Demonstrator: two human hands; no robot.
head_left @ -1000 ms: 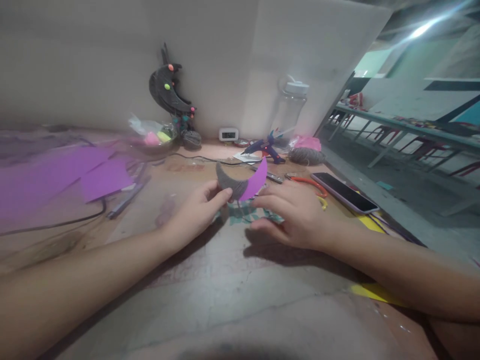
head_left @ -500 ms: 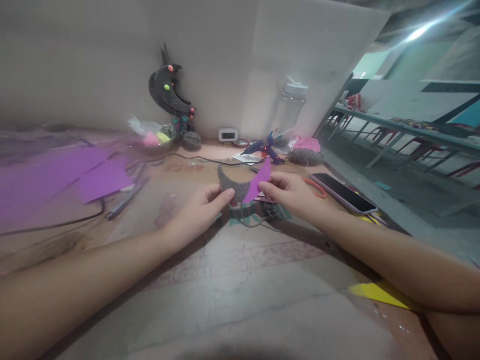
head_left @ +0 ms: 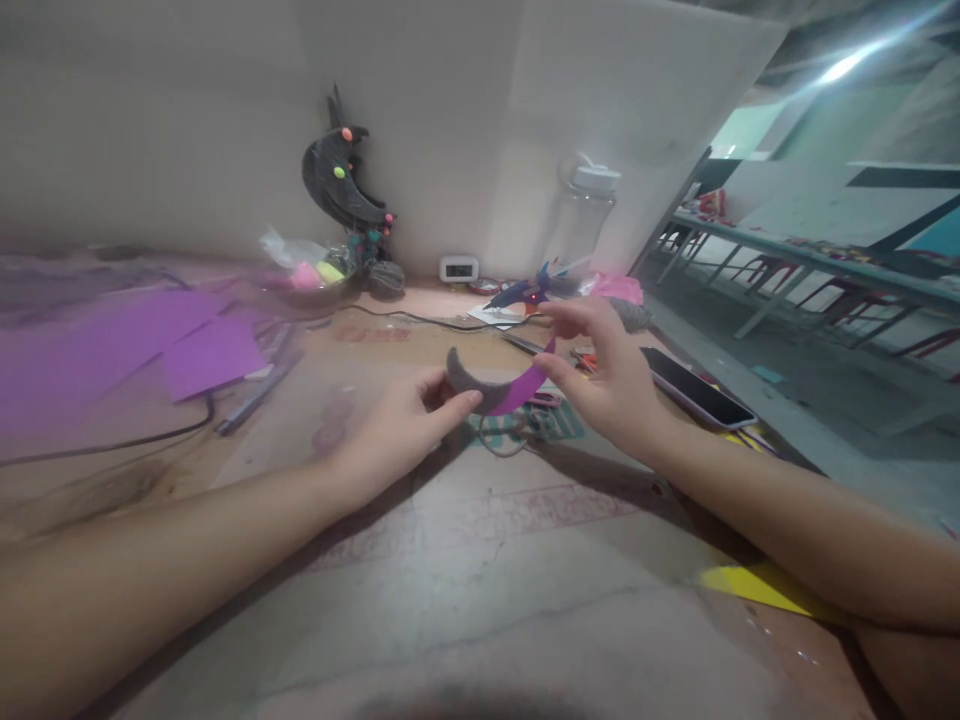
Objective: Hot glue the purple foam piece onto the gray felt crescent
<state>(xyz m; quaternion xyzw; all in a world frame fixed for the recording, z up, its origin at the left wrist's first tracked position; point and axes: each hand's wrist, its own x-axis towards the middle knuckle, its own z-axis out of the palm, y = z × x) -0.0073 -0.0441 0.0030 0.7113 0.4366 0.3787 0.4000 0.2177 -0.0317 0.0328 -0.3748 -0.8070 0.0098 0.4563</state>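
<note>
A crescent-shaped piece [head_left: 495, 385], purple at one end and wrapped in grey yarn at the other, is held above the table between both hands. My left hand [head_left: 401, 425] pinches its grey end with thumb and fingers. My right hand [head_left: 600, 375] holds the purple tip with the thumb and lower fingers, its forefinger raised. A loose strand of grey yarn [head_left: 504, 440] hangs down to a green patterned sheet [head_left: 551, 422] on the table below.
A finished dark crescent ornament [head_left: 341, 185] leans on the back wall beside a bowl [head_left: 304, 285]. Purple sheets [head_left: 150, 345] lie left. A glue gun [head_left: 525, 290], water bottle [head_left: 581, 215], yarn ball [head_left: 626, 310], phone [head_left: 697, 385], orange-handled pliers [head_left: 585, 357] and yellow paper [head_left: 765, 585] are at the right.
My right hand rose off the table, took hold of the purple tip, then tilted the crescent flatter. My left hand kept its pinch on the grey end.
</note>
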